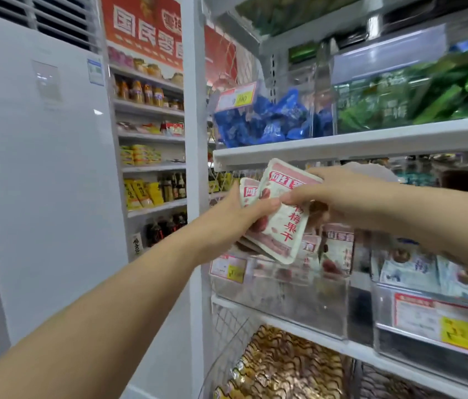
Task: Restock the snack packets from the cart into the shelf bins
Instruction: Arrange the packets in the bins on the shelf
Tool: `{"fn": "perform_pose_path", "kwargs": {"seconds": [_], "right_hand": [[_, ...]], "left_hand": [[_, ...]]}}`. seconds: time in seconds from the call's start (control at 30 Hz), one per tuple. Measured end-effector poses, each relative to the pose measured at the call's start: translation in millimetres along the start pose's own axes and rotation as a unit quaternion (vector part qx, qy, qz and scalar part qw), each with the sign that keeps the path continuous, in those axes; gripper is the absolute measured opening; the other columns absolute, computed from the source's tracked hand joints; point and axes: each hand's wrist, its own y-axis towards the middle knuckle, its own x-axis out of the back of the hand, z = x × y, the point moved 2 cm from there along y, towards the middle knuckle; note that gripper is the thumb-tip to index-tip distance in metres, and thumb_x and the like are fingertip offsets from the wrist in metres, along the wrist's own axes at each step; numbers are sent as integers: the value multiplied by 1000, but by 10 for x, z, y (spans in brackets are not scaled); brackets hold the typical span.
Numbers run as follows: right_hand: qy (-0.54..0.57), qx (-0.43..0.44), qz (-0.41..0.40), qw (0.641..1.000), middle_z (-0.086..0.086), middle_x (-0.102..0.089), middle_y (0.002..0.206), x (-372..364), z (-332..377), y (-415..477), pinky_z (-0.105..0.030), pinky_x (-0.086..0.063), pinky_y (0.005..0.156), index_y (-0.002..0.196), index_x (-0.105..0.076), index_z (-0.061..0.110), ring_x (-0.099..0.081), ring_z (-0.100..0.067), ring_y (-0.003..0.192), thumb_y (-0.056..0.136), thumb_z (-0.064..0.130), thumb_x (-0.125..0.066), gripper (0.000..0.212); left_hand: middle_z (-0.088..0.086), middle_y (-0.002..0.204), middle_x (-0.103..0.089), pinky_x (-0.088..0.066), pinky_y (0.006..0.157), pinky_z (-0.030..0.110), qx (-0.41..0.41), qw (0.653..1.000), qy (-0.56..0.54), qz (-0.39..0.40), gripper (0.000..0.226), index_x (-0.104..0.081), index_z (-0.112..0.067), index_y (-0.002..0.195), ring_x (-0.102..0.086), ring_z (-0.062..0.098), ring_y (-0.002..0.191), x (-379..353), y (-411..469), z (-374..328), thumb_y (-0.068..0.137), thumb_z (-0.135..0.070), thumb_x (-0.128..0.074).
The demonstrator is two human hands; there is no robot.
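My left hand [237, 218] grips a small stack of white-and-pink snack packets [248, 191] from below, thumb over their front. My right hand [333, 197] pinches the front packet [284, 226] of that stack by its upper part, fingers curled over its top edge. Both hands are held just above a clear shelf bin [281, 295] on the middle shelf, which holds more of the same packets [336, 251] standing upright. The cart is out of view.
A clear bin of pale blue packets [434, 321] stands to the right. Above are bins of blue packets [267, 122] and green packets [417, 102]. A wire basket of gold-wrapped snacks [284, 367] sits below. A white shelf upright [195, 139] and a white cabinet [40, 168] stand at left.
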Motion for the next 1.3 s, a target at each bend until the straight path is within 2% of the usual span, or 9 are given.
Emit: {"fn": "perform_pose_path", "kwargs": {"seconds": [0.17, 0.3, 0.43, 0.5, 0.77, 0.87, 0.97, 1.07, 1.3], "right_hand": [[-160, -10, -33, 987, -3, -78, 87, 395, -186, 302, -24, -58, 71, 93, -71, 12, -75, -16, 81, 85, 18, -74, 11], [-359, -36, 4, 933, 9, -74, 85, 565, -341, 399, -18, -52, 69, 90, -70, 21, -70, -6, 80, 76, 36, -84, 25], [-491, -107, 72, 862, 10, -68, 94, 616, -499, 477, -31, -52, 78, 97, -61, 25, -65, -13, 88, 70, 50, -85, 43], [-533, -136, 91, 830, 9, -65, 93, 642, -511, 517, -29, -48, 74, 97, -59, 26, -62, -13, 88, 72, 50, -83, 42], [-620, -197, 176, 739, 11, -57, 85, 664, -589, 741, -31, -48, 76, 93, -57, 23, -58, -18, 91, 77, 55, -77, 41], [-623, -207, 172, 734, 8, -60, 102, 694, -603, 730, -30, -49, 78, 115, -61, 16, -60, -19, 102, 76, 63, -74, 62], [-612, -194, 176, 746, 7, -63, 107, 723, -577, 706, -29, -50, 82, 116, -64, 20, -61, -17, 102, 78, 57, -75, 54], [-568, -172, 183, 784, 11, -65, 97, 745, -558, 706, -29, -50, 83, 102, -66, 26, -62, -14, 95, 83, 37, -78, 25], [-547, -166, 175, 802, 16, -63, 86, 740, -627, 728, -25, -46, 75, 105, -71, 22, -58, -6, 81, 87, 28, -75, 20]], "left_hand": [[11, 112, -56, -48, 97, 47, 51, 993, -42, 100, 35, -56, -24, 115, -56, 25, 101, -183, 497, 188, 88, -43, -69], [-10, 103, -64, -49, 70, 8, 92, 978, 84, 168, 17, -46, -36, 112, -61, -12, 75, -326, 713, 410, 101, -33, -58], [-7, 133, -59, -48, 97, 20, 121, 938, 250, 208, 115, -10, -16, 155, -58, 6, 114, -526, 882, 653, 74, -73, -69], [7, 151, -48, -42, 108, 33, 151, 907, 322, 224, 132, 11, -6, 156, -49, 24, 133, -655, 966, 726, 75, -76, -66], [12, 148, -51, -43, 105, 35, 170, 871, 406, 218, 106, -15, -4, 155, -51, 31, 131, -803, 986, 711, 85, -70, -61], [1, 93, -66, -42, 79, 30, 155, 865, 404, 254, 52, -62, -16, 95, -60, 20, 86, -788, 971, 678, 90, -68, -55], [-4, 77, -61, -48, 75, 26, 156, 883, 341, 283, 41, -62, -17, 76, -55, 15, 76, -800, 944, 664, 95, -53, -60], [7, 109, -70, -53, 98, 37, 168, 902, 262, 300, 18, -64, -18, 105, -64, 21, 98, -809, 942, 700, 96, -33, -68], [-12, 70, -66, -51, 63, 13, 206, 901, 218, 313, 20, -50, -27, 91, -60, -3, 57, -825, 1044, 708, 97, -16, -66]]}}
